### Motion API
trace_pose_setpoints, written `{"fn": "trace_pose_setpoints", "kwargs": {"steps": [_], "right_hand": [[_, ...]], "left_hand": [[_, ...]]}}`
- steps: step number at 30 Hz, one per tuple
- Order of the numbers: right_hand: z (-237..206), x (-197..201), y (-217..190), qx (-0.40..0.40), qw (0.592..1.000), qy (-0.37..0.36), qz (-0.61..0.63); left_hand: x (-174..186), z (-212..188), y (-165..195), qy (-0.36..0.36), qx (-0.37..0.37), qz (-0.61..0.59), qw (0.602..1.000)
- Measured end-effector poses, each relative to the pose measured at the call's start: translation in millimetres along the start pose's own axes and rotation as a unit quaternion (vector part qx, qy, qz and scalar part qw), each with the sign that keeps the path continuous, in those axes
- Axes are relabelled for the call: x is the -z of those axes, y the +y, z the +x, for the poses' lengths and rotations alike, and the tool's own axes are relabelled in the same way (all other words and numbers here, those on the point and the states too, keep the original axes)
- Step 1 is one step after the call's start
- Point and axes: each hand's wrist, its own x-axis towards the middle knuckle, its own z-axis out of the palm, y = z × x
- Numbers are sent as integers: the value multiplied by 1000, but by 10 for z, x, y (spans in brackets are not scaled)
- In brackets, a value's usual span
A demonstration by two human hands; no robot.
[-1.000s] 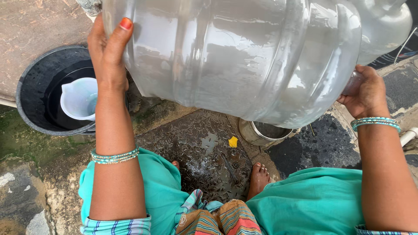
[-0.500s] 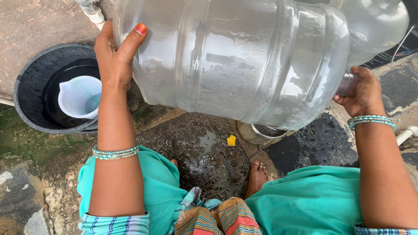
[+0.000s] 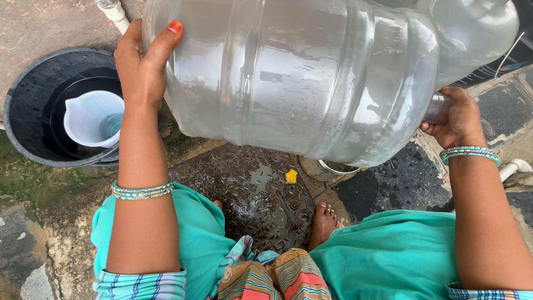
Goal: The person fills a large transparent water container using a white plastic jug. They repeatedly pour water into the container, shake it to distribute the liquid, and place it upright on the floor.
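Fingers (image 3: 166, 39) of both my hands gripped the big water jug (image 3: 300, 78), held sideways over wet ground (image 3: 250, 178); little water remained inside.

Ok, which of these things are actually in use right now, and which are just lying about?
In use: big clear water jug, left hand on its base, right hand at its neck.
Lying about: black bucket, white plastic mug inside it, yellow scrap, white pipe.

We see a clear water jug (image 3: 311, 78), a black bucket (image 3: 28, 94) holding a white cup (image 3: 89, 114), teal bangles (image 3: 141, 190), and striped orange-green cloth (image 3: 277, 278).
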Motion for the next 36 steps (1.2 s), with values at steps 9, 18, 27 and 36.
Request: {"fn": "trace_pose_setpoints", "kwargs": {"steps": [9,18,27,36], "right_hand": [[-27,-64,-60,9,998,-4,59],[4,-12,31,-19,998,-16,58],[-52,-43,98,-39,999,-2,27],[-90,-52,-24,-7,998,-9,59]], "left_hand": [[51,29,-79,-27,-30,-80,996],[52,29,-57,-25,-6,-49,998],[66,7,-9,-1,17,43,999],[35,64,24,-58,-64,-131,988]]}}
